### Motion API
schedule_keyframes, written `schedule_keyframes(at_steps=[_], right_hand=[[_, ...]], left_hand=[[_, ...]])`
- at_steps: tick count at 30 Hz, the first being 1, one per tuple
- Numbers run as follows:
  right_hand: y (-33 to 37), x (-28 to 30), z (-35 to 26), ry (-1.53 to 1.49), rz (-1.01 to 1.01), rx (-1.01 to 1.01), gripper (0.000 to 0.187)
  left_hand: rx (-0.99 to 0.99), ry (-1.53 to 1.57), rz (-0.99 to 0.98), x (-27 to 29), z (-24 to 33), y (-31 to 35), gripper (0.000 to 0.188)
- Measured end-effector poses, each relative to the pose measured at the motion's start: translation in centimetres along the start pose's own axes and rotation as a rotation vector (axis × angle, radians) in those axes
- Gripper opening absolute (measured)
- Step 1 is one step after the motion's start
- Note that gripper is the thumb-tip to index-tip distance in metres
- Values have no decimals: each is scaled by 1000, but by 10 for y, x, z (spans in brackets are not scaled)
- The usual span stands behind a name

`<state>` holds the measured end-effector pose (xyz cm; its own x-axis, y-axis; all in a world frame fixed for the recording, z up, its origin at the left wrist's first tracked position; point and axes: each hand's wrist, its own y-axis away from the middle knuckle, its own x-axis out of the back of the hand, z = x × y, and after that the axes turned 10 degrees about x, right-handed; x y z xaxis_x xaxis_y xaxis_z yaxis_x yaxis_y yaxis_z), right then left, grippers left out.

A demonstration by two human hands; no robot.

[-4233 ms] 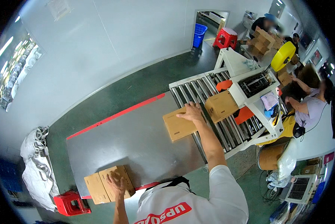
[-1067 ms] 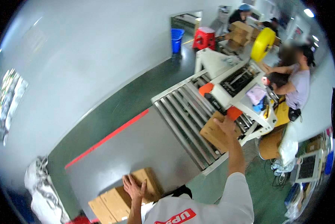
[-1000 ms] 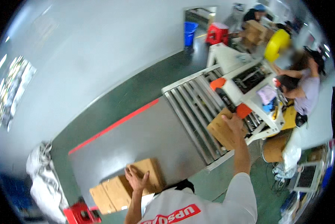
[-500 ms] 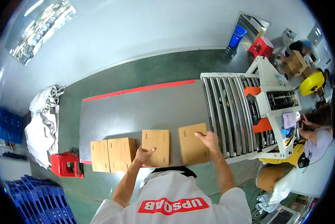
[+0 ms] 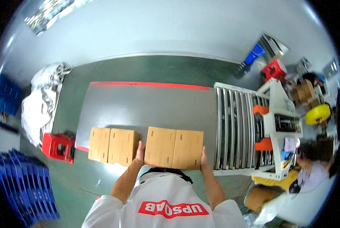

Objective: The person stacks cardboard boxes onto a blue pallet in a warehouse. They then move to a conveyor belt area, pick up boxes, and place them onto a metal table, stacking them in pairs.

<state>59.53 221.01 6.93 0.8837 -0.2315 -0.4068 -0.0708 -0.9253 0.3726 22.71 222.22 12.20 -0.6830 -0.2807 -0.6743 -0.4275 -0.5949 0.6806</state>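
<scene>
The fingers of your left hand (image 5: 139,153) and right hand (image 5: 203,159) are grasping two brown cartons between them, the left pressing the outer side of the third carton (image 5: 160,146), counting from your left, and the right the outer side of the fourth carton (image 5: 188,149). Both cartons are resting near your edge of the grey bench (image 5: 158,104), while the first carton (image 5: 99,144) and second carton (image 5: 123,146) are standing against each other just to their left. A red strip (image 5: 151,84) is running along the bench's far edge, and a roller conveyor (image 5: 234,129) is adjoining its right end, leading to a white machine frame (image 5: 280,95). On the green floor (image 5: 147,66), a red stool (image 5: 58,148) is standing off the bench's left end, with white cloth (image 5: 41,110) and blue pallets (image 5: 25,186) lying farther left. A pale wall (image 5: 170,30) is curving behind. Half a second ago a gap was separating the third and fourth cartons; now they are touching side by side, and your right fingers are flanking the fourth instead of reaching over its top. The first two cartons are keeping their place.
</scene>
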Motion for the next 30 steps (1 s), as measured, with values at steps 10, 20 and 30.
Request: schedule_keyframes(at_steps=[10, 20, 30], right_hand=[[-33, -47, -85, -260, -239, -182, 63], [12, -198, -48, 133, -465, -170, 65], [60, -347, 32, 248, -813, -255, 87]], left_hand=[[-3, -160, 49, -57, 24, 21, 71], [-262, -638, 319, 1, 147, 206, 83], [-76, -579, 380, 166, 206, 292, 88]])
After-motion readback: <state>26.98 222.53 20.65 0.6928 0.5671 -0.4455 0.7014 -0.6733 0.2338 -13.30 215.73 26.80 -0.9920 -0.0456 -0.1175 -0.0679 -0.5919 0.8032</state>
